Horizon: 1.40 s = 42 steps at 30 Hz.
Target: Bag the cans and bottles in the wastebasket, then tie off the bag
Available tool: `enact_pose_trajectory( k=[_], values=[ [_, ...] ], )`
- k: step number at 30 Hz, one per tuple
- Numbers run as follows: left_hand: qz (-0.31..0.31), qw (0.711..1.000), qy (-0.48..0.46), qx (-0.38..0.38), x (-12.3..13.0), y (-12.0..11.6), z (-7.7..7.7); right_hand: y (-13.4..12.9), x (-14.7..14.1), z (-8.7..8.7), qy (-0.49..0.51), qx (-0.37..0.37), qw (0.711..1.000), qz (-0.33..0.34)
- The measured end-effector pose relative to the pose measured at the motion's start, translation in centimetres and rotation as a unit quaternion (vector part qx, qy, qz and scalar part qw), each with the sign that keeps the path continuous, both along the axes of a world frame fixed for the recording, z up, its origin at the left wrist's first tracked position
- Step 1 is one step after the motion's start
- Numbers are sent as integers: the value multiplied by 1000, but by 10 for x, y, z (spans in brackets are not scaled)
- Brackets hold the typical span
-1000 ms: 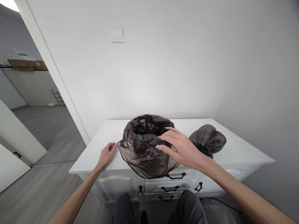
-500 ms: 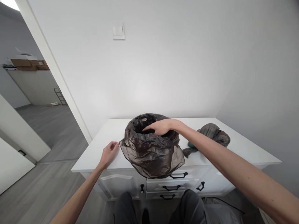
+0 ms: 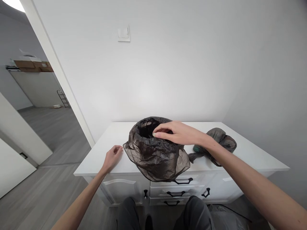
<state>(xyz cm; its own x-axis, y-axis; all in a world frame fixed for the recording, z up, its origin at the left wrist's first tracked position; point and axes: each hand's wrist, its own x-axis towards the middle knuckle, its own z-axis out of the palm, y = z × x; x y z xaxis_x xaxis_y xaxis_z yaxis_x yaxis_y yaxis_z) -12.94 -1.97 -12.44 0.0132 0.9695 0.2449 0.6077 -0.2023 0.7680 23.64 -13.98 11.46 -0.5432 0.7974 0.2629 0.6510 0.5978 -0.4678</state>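
Observation:
A dark, translucent plastic bag (image 3: 155, 153) lines a round bin-shaped container, its wrinkled edge folded outward and hanging over the front. Over the opening is my right hand (image 3: 176, 131), thumb and fingertips drawn together in a pinch. Whatever may be between those tips is too small to make out. My left hand (image 3: 113, 157) rests on the white cabinet top (image 3: 103, 143) with curled fingers, beside the bag's left corner. I see nothing held in it. The inside of the bag is dark.
A knotted dark plastic bag (image 3: 219, 142) with unclear contents lies to the right, partly behind my right forearm. Black handles (image 3: 183, 181) stick out from the drawers below. A light switch (image 3: 124, 33) is on the wall, and a doorway opens at the left.
My right hand has risen out of the bag's opening and shifted slightly right, its fingers closing into a pinch. The left hand stays put.

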Motion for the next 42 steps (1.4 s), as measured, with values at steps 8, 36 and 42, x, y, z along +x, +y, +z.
enact_pose_trajectory(
  k=[8,36,42],
  values=[
    [8,1000,8,4,3,1,2,-21,20,-40,-108,122,987,4],
    [20,1000,9,-6,8,-9,15,102,174,-58,-277,136,893,-329],
    [20,1000,10,-6,6,-6,11,122,200,-71,-287,132,870,-380]
  ],
)
